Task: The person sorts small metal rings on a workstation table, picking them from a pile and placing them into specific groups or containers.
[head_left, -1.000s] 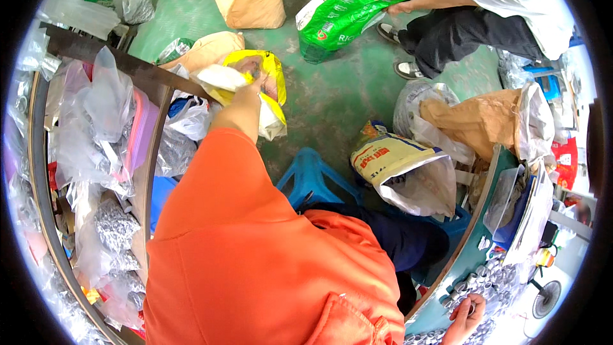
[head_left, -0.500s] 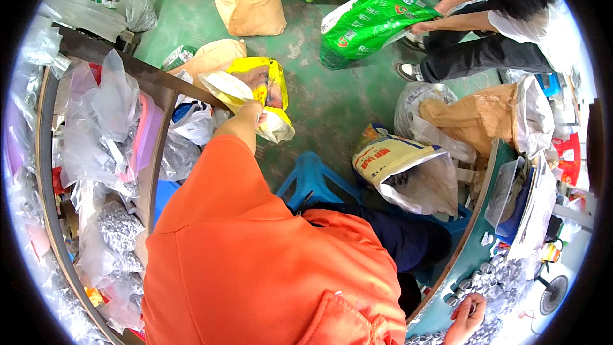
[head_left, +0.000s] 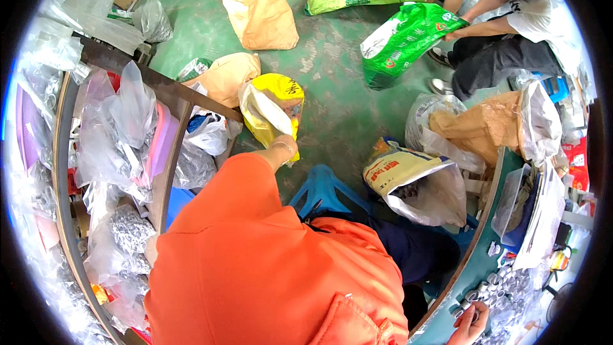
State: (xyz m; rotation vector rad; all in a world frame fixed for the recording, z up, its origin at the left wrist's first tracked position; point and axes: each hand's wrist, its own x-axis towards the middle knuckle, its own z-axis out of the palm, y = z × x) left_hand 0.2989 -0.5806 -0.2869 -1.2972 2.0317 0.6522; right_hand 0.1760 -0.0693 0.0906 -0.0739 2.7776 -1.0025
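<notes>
My left arm, in an orange sleeve, stretches forward to a yellow sack with a pale lining on the floor. My left hand is at the near rim of its mouth and looks closed on it; the fingertips are partly hidden. At the lower right, my right hand is over the green worktop, fingers bent together around what looks like a small grey ring. A pile of similar small grey ring-shaped parts lies beside it.
A blue stool stands before me. An open white-and-yellow sack leans at the worktop. Left, a metal-framed rack holds plastic bags. A co-worker grips a green sack at far right; an orange bag stands farther off.
My left hand has drawn back toward me along the yellow sack's mouth, whose rim has shifted. The view has turned slightly left. My right hand stays by the small grey parts.
</notes>
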